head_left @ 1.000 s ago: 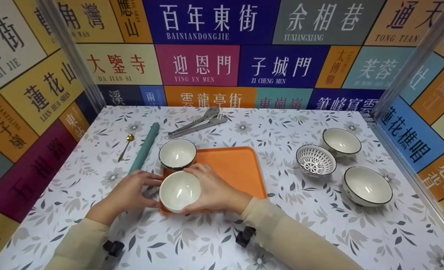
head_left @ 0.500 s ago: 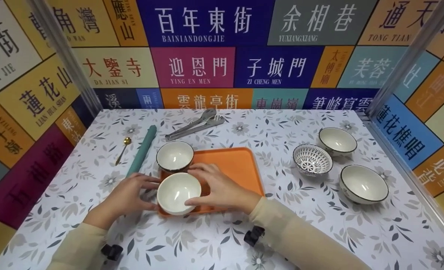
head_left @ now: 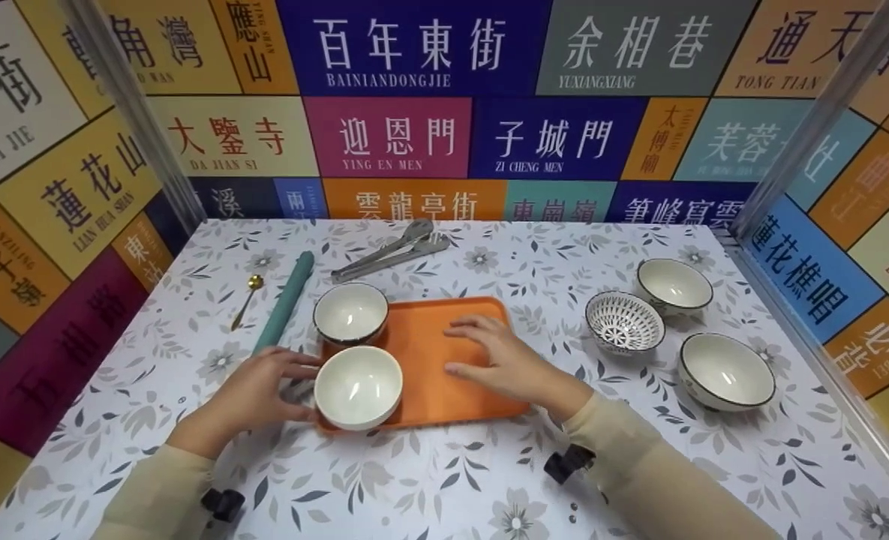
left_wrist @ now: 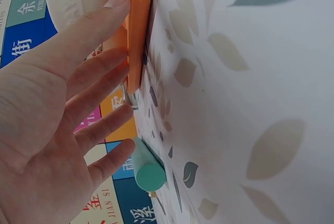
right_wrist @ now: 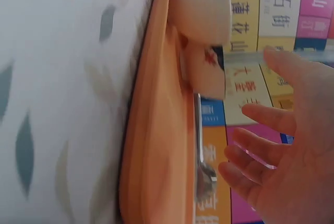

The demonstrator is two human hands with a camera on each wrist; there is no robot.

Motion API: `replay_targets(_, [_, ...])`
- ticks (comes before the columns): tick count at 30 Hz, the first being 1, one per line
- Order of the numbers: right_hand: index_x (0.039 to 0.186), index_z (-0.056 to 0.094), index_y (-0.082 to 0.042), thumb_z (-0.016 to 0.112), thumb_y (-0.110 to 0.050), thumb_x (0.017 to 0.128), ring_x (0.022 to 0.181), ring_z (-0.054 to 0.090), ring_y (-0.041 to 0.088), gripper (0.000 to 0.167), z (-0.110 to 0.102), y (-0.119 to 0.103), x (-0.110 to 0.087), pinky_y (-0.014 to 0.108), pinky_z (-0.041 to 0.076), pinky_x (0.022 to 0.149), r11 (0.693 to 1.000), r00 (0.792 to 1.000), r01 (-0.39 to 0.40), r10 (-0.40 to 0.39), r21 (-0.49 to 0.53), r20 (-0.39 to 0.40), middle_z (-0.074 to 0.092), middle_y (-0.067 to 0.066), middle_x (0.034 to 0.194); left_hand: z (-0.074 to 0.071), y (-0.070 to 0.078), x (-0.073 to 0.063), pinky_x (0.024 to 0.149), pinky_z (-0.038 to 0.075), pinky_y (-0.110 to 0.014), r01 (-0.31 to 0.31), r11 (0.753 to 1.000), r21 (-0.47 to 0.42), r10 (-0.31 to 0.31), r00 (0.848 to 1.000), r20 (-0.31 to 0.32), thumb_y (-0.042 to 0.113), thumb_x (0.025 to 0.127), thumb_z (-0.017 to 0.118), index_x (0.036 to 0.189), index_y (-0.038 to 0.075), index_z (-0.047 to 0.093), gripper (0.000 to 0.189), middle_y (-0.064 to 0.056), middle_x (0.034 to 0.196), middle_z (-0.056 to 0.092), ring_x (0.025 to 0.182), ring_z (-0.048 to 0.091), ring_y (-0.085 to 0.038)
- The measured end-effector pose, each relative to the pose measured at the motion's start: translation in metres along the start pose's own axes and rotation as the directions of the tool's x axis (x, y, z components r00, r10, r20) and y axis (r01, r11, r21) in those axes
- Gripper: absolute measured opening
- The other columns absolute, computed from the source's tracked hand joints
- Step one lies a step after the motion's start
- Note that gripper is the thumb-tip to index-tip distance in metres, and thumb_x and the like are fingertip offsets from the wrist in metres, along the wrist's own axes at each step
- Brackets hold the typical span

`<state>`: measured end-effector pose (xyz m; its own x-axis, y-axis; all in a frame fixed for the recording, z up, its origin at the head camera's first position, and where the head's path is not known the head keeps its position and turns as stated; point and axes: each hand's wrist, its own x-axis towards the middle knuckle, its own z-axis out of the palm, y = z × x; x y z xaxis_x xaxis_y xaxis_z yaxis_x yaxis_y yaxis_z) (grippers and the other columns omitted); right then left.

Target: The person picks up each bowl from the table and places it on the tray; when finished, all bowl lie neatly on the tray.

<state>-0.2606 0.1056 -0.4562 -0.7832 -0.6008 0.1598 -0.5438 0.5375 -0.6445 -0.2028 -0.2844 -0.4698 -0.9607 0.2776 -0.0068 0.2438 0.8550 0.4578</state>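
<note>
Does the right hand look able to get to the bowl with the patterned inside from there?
Probably yes: the right hand holds nothing, and nothing visible stands between it and the patterned bowl.

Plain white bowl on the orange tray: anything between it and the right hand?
Nothing visible: in the head view, only bare orange tray shows between the right hand and the plain white bowl.

- left sleeve (head_left: 155,487): pale beige, plain, ends near wrist
- right sleeve (head_left: 654,457): same beige, lightly creased
- left black mount (head_left: 223,504): small, blocky, inner side of sleeve
- right black mount (head_left: 566,463): similar, also inner side
- left hand (head_left: 258,391), right hand (head_left: 514,364): bare
</note>
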Motion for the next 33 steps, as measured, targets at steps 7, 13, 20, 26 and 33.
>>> replay_targets(7, [0.144,0.060,-0.013,0.077,-0.040,0.092,0.144,0.043,0.031,0.061,-0.037,0.029,-0.022,0.057,0.035,0.122,0.994,0.997,-0.068,0.064,-0.082,-0.049,0.053,0.006,0.152,0.000,-0.002,-0.004,0.115,0.038,-0.065,0.020,1.000,-0.005,-0.020,1.000,0.013,0.034,0.066,0.097,0.126,0.023,0.075,0.064,0.004,0.140,0.066,0.138,0.050,-0.032])
replay_targets(13, [0.143,0.061,-0.009,0.080,-0.035,0.090,0.141,0.047,0.037,0.061,-0.066,0.052,-0.037,0.060,0.035,0.120,0.988,0.993,-0.103,0.096,-0.113,-0.067,0.055,0.011,0.149,-0.001,-0.001,-0.003,0.115,0.038,-0.065,0.021,1.000,-0.002,-0.021,1.000,0.013,0.035,0.066,0.096,0.125,0.022,0.075,0.064,0.005,0.140,0.066,0.138,0.050,-0.031])
replay_targets(20, [0.142,0.060,-0.005,0.083,-0.032,0.088,0.141,0.046,0.042,0.065,-0.099,0.078,-0.052,0.063,0.033,0.120,0.978,0.989,-0.118,0.101,-0.174,-0.107,0.054,0.018,0.149,0.000,0.001,0.001,0.114,0.040,-0.063,0.010,1.000,-0.003,-0.010,1.000,-0.001,0.032,0.067,0.097,0.125,0.022,0.076,0.063,0.004,0.138,0.067,0.136,0.051,-0.030])
replay_targets(26, [0.143,0.058,-0.004,0.085,-0.034,0.085,0.140,0.045,0.045,0.071,-0.121,0.095,-0.064,0.064,0.033,0.119,0.953,0.976,-0.193,0.161,-0.234,-0.149,0.053,0.020,0.149,0.000,-0.001,0.002,0.111,0.045,-0.060,-0.041,0.999,0.020,0.041,0.999,-0.008,0.035,0.067,0.097,0.123,0.021,0.077,0.061,0.004,0.137,0.069,0.133,0.054,-0.028])
replay_targets(33, [0.146,0.055,-0.004,0.088,-0.041,0.080,0.138,0.041,0.050,0.083,-0.141,0.110,-0.074,0.068,0.033,0.116,0.926,0.962,-0.262,0.228,-0.273,-0.150,0.050,0.025,0.149,-0.001,0.001,0.002,0.113,0.042,-0.060,0.001,1.000,0.007,-0.001,1.000,0.003,0.035,0.067,0.097,0.124,0.022,0.076,0.062,0.004,0.138,0.067,0.135,0.052,-0.028])
